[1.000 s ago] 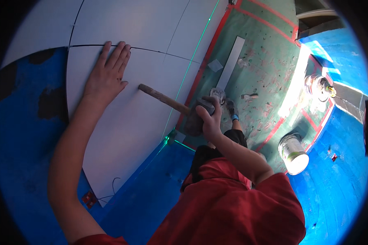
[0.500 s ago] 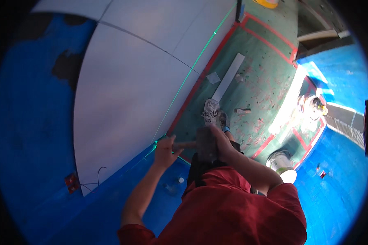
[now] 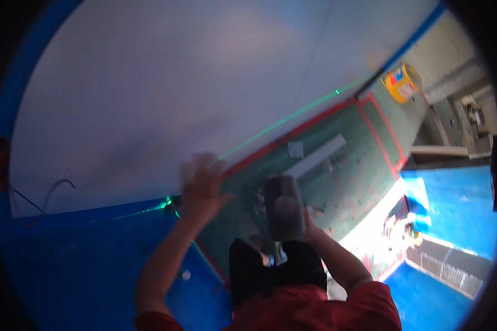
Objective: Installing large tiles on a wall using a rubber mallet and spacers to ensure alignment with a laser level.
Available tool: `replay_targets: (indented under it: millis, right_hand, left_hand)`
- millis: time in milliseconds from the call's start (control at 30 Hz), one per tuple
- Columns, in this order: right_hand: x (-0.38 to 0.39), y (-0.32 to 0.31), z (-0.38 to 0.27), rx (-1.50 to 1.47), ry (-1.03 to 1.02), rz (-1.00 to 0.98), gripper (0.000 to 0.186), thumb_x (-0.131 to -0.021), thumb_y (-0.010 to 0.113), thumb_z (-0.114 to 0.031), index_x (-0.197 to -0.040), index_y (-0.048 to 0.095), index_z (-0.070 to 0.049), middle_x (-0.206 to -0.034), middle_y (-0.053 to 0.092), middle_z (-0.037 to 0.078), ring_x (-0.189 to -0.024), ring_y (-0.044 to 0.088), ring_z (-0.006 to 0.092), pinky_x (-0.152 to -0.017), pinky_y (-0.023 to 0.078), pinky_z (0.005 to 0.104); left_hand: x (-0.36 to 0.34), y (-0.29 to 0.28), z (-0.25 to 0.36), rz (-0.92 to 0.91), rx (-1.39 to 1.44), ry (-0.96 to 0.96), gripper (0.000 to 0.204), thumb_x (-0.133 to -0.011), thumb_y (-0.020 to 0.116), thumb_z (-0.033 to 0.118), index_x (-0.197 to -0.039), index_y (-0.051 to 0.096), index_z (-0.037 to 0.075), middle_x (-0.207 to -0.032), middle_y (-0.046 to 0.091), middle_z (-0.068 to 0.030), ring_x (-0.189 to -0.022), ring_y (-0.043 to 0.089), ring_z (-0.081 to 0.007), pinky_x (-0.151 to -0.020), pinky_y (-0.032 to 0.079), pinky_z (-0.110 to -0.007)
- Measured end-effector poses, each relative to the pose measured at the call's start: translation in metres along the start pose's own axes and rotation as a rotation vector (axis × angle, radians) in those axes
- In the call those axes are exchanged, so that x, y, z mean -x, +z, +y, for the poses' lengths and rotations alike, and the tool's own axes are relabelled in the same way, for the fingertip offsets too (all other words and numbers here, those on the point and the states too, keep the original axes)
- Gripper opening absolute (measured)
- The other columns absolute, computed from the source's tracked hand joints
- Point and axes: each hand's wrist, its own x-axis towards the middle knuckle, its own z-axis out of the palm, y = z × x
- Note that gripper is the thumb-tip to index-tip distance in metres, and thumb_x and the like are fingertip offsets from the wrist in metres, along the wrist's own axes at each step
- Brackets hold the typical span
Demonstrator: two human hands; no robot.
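mallet (image 3: 285, 218), dull and barrel-headed, is in the right hand (image 3: 309, 230).

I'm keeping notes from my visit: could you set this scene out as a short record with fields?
Left hand: left hand open, motion-blurred, holding nothing
Right hand: right hand gripping a mallet by its dark head
Wall: white panel with a green laser line along it
Floor: green covering, red tape, white strip
Upper right: yellow bucket
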Motion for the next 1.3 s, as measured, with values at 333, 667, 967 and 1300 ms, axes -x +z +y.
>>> replay_targets:
  millis: [333, 667, 967, 1300]
  right_hand:
    - [0.031, 0.062, 0.254, 0.014, -0.121, -0.111, 0.042, -0.096, 0.061, -0.003, -0.137, 0.061, 0.003, -0.101, 0.070, 0.011, -0.086, 0.068, 0.0170, -0.076, 0.054, 0.0313]
    - [-0.109, 0.087, 0.096, 0.129, -0.825, -0.036, 0.051, -0.094, 0.063, 0.007, -0.144, 0.057, 0.004, -0.110, 0.070, 0.019, -0.090, 0.071, 0.0329, -0.077, 0.057, 0.0352]
    - [-0.238, 0.126, 0.100, 0.408, -0.968, 0.107, 0.036, -0.092, 0.072, -0.011, -0.126, 0.067, -0.001, -0.095, 0.068, 0.019, -0.071, 0.068, 0.0294, -0.059, 0.056, 0.0375]
    - [-0.217, 0.133, 0.087, 0.371, -1.096, 0.089, 0.035, -0.089, 0.071, -0.004, -0.124, 0.069, 0.000, -0.092, 0.069, 0.019, -0.075, 0.068, 0.0305, -0.063, 0.055, 0.0377]
  left_hand:
    - [0.043, 0.055, -0.147, 0.751, -0.728, -0.321, 0.128, -0.058, 0.092, 0.059, -0.166, 0.033, 0.025, -0.176, 0.015, -0.0134, -0.160, 0.012, -0.0476, -0.112, 0.015, -0.086]
    - [0.065, 0.038, -0.154, 0.643, -0.648, -0.402, 0.132, -0.063, 0.090, 0.058, -0.168, 0.022, 0.015, -0.177, 0.011, -0.0105, -0.161, 0.006, -0.0453, -0.111, 0.013, -0.088]
    - [0.068, 0.033, -0.155, 0.649, -0.652, -0.390, 0.133, -0.062, 0.087, 0.062, -0.167, 0.022, 0.011, -0.177, 0.012, -0.0090, -0.162, 0.007, -0.0431, -0.110, 0.012, -0.090]
    - [0.073, 0.028, -0.153, 0.634, -0.680, -0.436, 0.127, -0.061, 0.085, 0.063, -0.164, 0.032, 0.012, -0.176, 0.016, -0.0078, -0.161, 0.011, -0.0427, -0.109, 0.014, -0.090]
